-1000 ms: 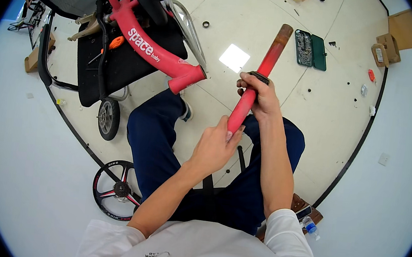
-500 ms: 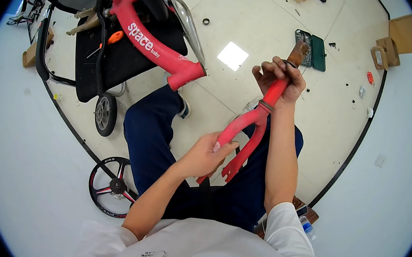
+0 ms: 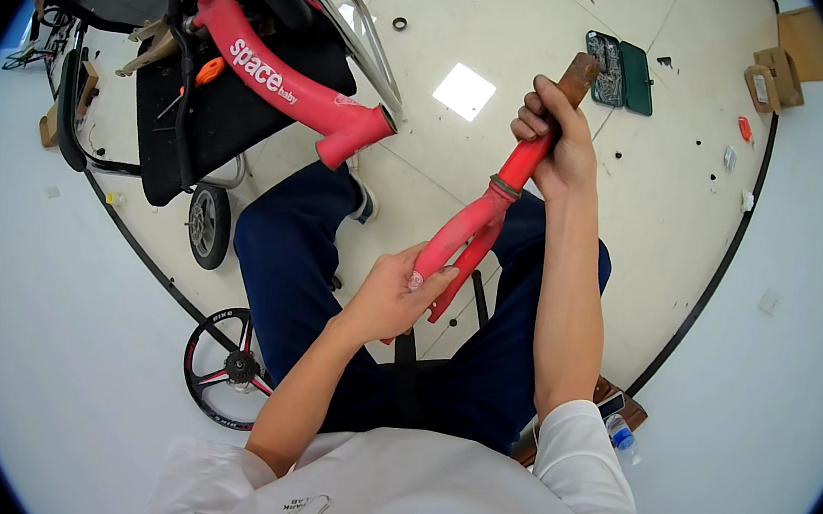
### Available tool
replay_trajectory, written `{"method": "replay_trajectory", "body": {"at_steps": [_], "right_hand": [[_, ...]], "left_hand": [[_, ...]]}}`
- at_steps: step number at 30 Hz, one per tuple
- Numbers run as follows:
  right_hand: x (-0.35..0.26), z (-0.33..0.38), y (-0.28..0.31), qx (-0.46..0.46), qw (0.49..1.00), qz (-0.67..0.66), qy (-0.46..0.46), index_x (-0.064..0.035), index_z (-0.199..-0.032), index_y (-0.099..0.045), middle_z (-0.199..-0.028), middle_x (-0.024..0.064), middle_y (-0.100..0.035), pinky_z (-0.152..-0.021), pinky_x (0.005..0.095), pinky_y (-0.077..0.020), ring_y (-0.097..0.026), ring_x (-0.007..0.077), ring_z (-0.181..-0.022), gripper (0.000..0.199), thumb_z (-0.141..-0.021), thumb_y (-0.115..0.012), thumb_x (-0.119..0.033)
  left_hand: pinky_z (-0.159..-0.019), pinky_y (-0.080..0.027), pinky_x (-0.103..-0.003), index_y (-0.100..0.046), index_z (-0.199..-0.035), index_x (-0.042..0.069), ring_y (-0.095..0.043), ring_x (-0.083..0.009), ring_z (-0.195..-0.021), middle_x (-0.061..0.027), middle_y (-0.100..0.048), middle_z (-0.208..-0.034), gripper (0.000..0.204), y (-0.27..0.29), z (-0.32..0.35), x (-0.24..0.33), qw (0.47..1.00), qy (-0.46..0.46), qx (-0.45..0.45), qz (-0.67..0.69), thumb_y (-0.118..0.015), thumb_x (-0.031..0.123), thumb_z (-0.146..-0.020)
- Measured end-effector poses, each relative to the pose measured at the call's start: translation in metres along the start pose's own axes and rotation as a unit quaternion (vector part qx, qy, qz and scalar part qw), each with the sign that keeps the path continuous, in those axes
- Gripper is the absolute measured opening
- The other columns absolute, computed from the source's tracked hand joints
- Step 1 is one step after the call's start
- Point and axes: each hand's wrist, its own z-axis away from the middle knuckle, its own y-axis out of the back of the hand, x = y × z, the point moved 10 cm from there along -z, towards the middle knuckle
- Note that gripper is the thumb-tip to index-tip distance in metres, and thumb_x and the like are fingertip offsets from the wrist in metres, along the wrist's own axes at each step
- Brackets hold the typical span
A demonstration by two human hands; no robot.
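Note:
A red bicycle fork (image 3: 475,221) slants across my lap, its rusty brown steerer end pointing up and away. My left hand (image 3: 390,293) is closed round one fork leg near its lower end. Higher up, my right hand (image 3: 556,137) wraps round the steerer tube, just below the rusty part. A dark ring (image 3: 505,187) sits at the crown, between my two hands. To the left, a red bicycle frame (image 3: 284,88) with white lettering lies over a black chair seat (image 3: 185,123); its open head tube faces me.
An orange-handled screwdriver (image 3: 210,71) rests on the chair. A spoked black wheel (image 3: 239,367) leans at lower left. Beyond my right hand, a green case (image 3: 635,78) of small metal parts lies open on the floor. Cardboard boxes (image 3: 777,79) stand far right; a water bottle (image 3: 621,435) is by my right side.
The fork has shifted left and slightly up, turning so its legs overlap more. My right hand has closed fully round the steerer, where its fingers were before at a ring near the top.

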Motion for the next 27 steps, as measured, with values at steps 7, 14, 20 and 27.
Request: {"method": "replay_trajectory", "body": {"at_steps": [7, 14, 20, 27], "right_hand": [[-0.013, 0.002, 0.022, 0.088, 0.996, -0.009, -0.022, -0.0014, -0.088, -0.06, -0.07, 0.0056, -0.056, -0.053, 0.0261, -0.0395, -0.048, 0.011, -0.054, 0.019, -0.081, -0.074, -0.01], [-0.041, 0.015, 0.032, 0.114, 0.993, -0.038, 0.011, -0.009, -0.084, -0.055, -0.068, 0.0049, -0.052, -0.051, 0.0267, -0.0363, -0.043, 0.0113, -0.051, 0.015, -0.084, -0.069, -0.009], [-0.084, 0.028, 0.038, 0.06, 0.991, -0.086, 0.087, -0.0078, -0.08, -0.055, -0.063, 0.0022, -0.046, -0.048, 0.0273, -0.033, -0.038, 0.0118, -0.048, 0.013, -0.086, -0.064, -0.014], [-0.186, -0.022, 0.097, 0.172, 0.938, 0.224, 0.203, -0.0069, -0.079, -0.059, -0.065, -0.0011, -0.048, -0.053, 0.0223, -0.0411, -0.045, 0.0085, -0.052, 0.014, -0.088, -0.066, -0.015]], "left_hand": [[-0.041, -0.039, -0.027, -0.06, -0.103, -0.001, -0.05, -0.0093, -0.042, -0.0037, -0.054, -0.057, 0.022, 0.001, 0.003, 0.002, 0.998, -0.03, 0.0, -0.06, -0.062, 0.019, -0.095], [-0.051, -0.042, -0.033, -0.061, -0.099, -0.002, -0.051, -0.0171, -0.051, -0.0103, -0.055, -0.059, 0.024, -0.004, 0.002, 0.013, 0.994, -0.063, -0.023, -0.092, -0.065, 0.021, -0.093], [-0.058, -0.047, -0.036, -0.061, -0.101, 0.001, -0.059, -0.0276, -0.057, -0.0162, -0.061, -0.067, 0.022, -0.009, 0.008, 0.016, 0.983, -0.054, -0.105, -0.143, -0.063, 0.022, -0.093], [-0.063, -0.047, -0.042, -0.063, -0.094, 0.0, -0.061, -0.0383, -0.065, -0.0216, -0.062, -0.07, 0.028, 0.03, 0.03, -0.05, 0.981, 0.041, -0.056, -0.181, -0.063, 0.027, -0.092]]}}
